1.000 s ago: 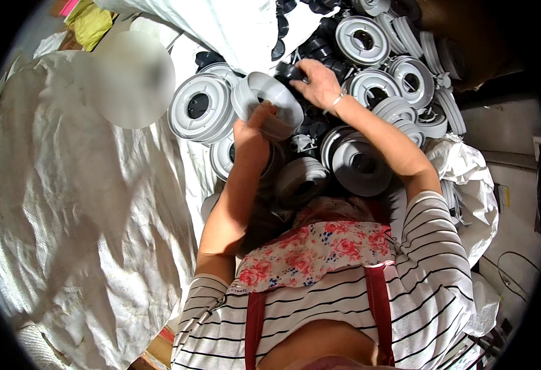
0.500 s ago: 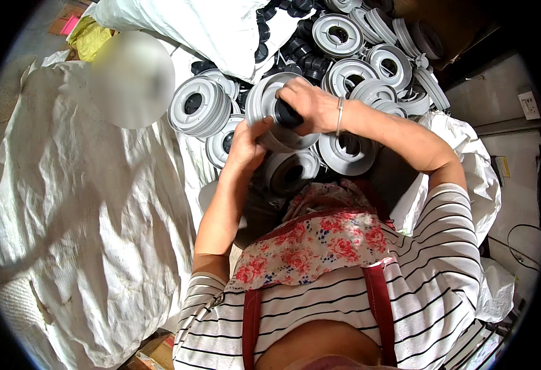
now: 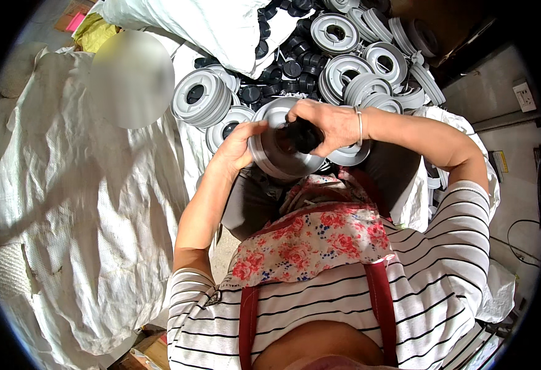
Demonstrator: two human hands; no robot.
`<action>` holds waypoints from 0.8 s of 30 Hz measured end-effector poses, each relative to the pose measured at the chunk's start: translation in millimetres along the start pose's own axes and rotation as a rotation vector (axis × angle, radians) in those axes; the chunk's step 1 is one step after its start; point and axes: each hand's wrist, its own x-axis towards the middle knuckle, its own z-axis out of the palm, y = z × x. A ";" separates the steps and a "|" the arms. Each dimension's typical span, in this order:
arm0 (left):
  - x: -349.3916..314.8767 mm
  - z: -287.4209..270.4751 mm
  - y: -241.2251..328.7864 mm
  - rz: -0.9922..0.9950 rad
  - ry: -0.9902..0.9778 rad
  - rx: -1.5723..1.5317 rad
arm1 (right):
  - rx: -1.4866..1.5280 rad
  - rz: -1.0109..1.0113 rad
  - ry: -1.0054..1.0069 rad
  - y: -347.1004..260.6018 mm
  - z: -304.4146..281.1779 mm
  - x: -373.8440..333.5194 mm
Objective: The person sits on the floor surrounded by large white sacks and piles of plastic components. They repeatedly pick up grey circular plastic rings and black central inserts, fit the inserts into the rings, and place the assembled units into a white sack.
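Note:
Above my lap, my left hand [image 3: 238, 147] grips the left rim of a round grey plastic ring [image 3: 275, 161], thumb over its edge. My right hand [image 3: 328, 125] closes around a black round plastic part [image 3: 305, 135] at the ring's opening. Whether that black part sits inside the opening or only touches it, I cannot tell. Just beyond my hands lie more grey rings, among them a stack [image 3: 199, 98] at the left and another ring [image 3: 228, 126] close to my left hand. My right hand partly covers a grey ring [image 3: 352, 154] below it.
Small black round parts [image 3: 292, 68] lie heaped on white sheeting ahead. Several grey rings [image 3: 335, 32] are piled at the far right. A large white woven sack [image 3: 92, 228] fills the left side, and another white sack [image 3: 187, 31] bulges at the far side. A wall socket [image 3: 523, 97] is at right.
Both hands and the held grey ring have come nearer my body, and the ring is tilted differently. My right hand has moved slightly right with the black part, uncovering more of the black heap.

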 end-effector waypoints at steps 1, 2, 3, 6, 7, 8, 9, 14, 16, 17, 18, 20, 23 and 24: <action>-1.1 2.8 -0.7 0.009 0.001 -0.003 | -0.034 0.085 -0.025 -1.3 -0.5 -0.7; -1.9 6.8 -3.4 0.005 0.065 -0.003 | -0.164 0.125 -0.015 -3.5 1.7 -0.7; -3.1 10.8 -7.0 0.037 0.057 -0.003 | -0.250 0.160 0.051 -3.8 2.1 -0.1; -4.7 21.8 -15.8 0.147 0.048 -0.005 | -0.213 0.210 0.177 -5.6 6.6 0.6; -6.0 23.6 -17.1 0.151 0.106 0.091 | -0.206 0.233 0.176 -5.5 8.0 1.0; -7.6 24.9 -19.1 0.172 0.087 0.176 | -0.204 0.257 0.192 -5.1 9.5 0.7; -8.8 25.7 -20.8 0.205 0.056 0.245 | -0.154 0.307 0.211 -4.9 11.6 0.6; -7.8 32.9 -35.6 0.308 0.145 0.276 | -0.043 0.373 0.429 -2.1 26.1 2.2; -8.2 37.8 -40.8 0.289 0.167 0.112 | -0.028 0.387 0.530 0.0 31.9 4.6; -8.3 40.5 -42.6 0.310 0.176 0.108 | 0.133 0.466 0.552 1.4 34.1 5.7; -8.5 43.0 -43.4 0.334 0.184 0.106 | 0.283 0.567 0.546 3.1 35.9 7.3; -10.1 48.4 -47.1 0.391 0.263 0.216 | 0.441 0.635 0.557 5.5 38.9 9.6; -12.9 51.2 -50.9 0.425 0.318 0.257 | 0.295 0.622 0.502 6.8 42.8 10.7; -13.5 50.0 -52.2 0.423 0.333 0.235 | 0.528 0.786 0.486 7.2 44.1 11.1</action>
